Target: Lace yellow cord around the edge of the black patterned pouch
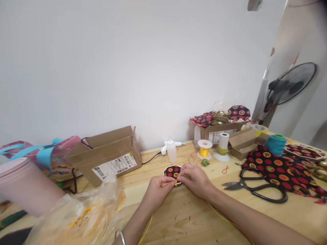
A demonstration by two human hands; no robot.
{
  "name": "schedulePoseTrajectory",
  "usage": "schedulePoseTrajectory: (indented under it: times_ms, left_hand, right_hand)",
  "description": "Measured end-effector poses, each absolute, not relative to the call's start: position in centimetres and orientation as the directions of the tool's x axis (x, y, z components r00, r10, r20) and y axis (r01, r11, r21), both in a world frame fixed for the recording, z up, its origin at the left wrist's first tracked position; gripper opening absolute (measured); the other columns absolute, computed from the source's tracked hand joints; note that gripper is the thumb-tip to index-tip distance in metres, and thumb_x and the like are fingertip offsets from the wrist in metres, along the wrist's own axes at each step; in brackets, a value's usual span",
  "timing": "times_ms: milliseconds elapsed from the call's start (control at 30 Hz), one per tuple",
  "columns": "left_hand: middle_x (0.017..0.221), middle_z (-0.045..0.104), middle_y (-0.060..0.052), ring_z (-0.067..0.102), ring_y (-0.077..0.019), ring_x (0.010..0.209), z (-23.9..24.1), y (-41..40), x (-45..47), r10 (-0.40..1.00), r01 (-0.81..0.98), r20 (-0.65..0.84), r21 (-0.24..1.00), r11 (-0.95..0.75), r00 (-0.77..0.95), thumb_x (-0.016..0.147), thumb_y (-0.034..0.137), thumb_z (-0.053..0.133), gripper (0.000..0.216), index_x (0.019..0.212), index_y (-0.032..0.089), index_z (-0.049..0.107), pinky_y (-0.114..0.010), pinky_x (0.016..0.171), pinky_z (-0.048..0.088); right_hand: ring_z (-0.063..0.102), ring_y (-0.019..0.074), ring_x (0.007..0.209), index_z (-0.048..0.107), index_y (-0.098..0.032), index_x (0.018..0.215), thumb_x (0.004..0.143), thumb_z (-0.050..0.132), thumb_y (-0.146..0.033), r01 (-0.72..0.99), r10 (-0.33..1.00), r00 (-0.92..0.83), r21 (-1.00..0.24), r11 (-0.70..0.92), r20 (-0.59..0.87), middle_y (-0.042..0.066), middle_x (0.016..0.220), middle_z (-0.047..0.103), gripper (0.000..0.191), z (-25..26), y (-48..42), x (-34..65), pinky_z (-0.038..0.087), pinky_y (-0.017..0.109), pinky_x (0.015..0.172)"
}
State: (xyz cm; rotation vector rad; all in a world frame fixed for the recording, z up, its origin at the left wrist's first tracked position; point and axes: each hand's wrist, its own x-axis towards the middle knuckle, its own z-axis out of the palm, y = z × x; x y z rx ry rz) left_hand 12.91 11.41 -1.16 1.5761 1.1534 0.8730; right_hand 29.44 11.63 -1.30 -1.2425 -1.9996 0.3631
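Pinching yellow cord crosswise, left hand, right hand, over patterned disc

Illegible: shipping label on cardboard box, another on small box (print tiny).

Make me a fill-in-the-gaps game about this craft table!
1. The left hand and right hand pinch a thin ____ cord at the round patch.
2. The black scissors lie to the ____ of both hands.
3. The table is made of ____.
Missing words: yellow; right; wood.
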Motion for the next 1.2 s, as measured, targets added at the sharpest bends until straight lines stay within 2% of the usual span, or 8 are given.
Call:
schedulePoseTrajectory:
  times_ms: [133,367,500,667,800,1200]
  left_hand:
    - [0.071,0.07,-0.005,0.059,-0.0162,0.063,-1.11,11.36,12.98,0.958,0.26,0.007,0.962,-0.086,0.288,0.066,0.031,0.059,0.022,0.076,0.014,0.069,-0.023,0.057,0.041]
    - [0.073,0.069,-0.006,0.059,-0.0174,0.066,-0.94,11.32,13.03,0.959,0.242,0.008,0.967,-0.079,0.284,0.064,0.031,0.061,0.022,0.074,0.014,0.069,-0.024,0.061,0.042]
    - [0.067,0.067,-0.004,0.055,-0.0135,0.059,-0.98,11.37,13.1,0.962,0.239,-0.005,0.969,-0.063,0.275,0.064,0.032,0.059,0.021,0.073,0.014,0.067,-0.021,0.056,0.039]
    - [0.047,0.051,0.005,0.035,-0.0051,0.04,-1.11,11.51,13.04,0.965,0.262,-0.034,0.964,-0.037,0.26,0.065,0.034,0.058,0.024,0.07,0.012,0.064,-0.016,0.04,0.024]
    - [0.038,0.034,0.009,0.021,-0.0037,0.036,-1.29,11.59,12.97,0.967,0.289,-0.059,0.957,-0.016,0.249,0.064,0.038,0.057,0.028,0.069,0.011,0.063,-0.017,0.037,0.013]
    - [0.042,0.042,0.006,0.027,-0.0056,0.039,-1.85,11.82,12.96,0.967,0.309,-0.066,0.951,-0.013,0.245,0.063,0.038,0.058,0.029,0.069,0.011,0.064,-0.019,0.041,0.018]
  right_hand:
    - [0.051,0.0147,0.071,0.065,-0.021,0.064,0.071,0.059,-0.022,0.618,0.85,-0.258,-0.598,0.511,0.459,0.001,0.071,0.061,0.01,-1.37,11.68,29.52,0.037,0.026,0.065]
    - [0.051,0.015,0.071,0.065,-0.02,0.066,0.071,0.059,-0.022,0.554,0.822,-0.271,-0.616,0.559,0.501,0.001,0.072,0.061,0.008,-1.59,11.87,29.62,0.037,0.027,0.066]
    - [0.051,0.0151,0.071,0.065,-0.02,0.065,0.071,0.06,-0.02,0.548,0.822,-0.263,-0.623,0.558,0.505,0.001,0.07,0.061,0.008,-1.46,11.77,29.64,0.038,0.027,0.065]
    - [0.052,0.0148,0.069,0.065,-0.02,0.065,0.07,0.06,-0.021,0.549,0.82,-0.263,-0.62,0.56,0.508,0.002,0.07,0.061,0.008,-1.38,11.9,29.74,0.038,0.027,0.065]
    - [0.052,0.0153,0.07,0.065,-0.02,0.064,0.069,0.061,-0.023,0.551,0.827,-0.257,-0.627,0.551,0.501,0.002,0.07,0.061,0.007,-1.54,12.04,29.82,0.039,0.027,0.064]
    - [0.052,0.0149,0.07,0.065,-0.02,0.064,0.069,0.062,-0.022,0.509,0.794,-0.261,-0.621,0.596,0.548,0.002,0.07,0.06,0.007,-1.45,12.09,29.82,0.039,0.027,0.064]
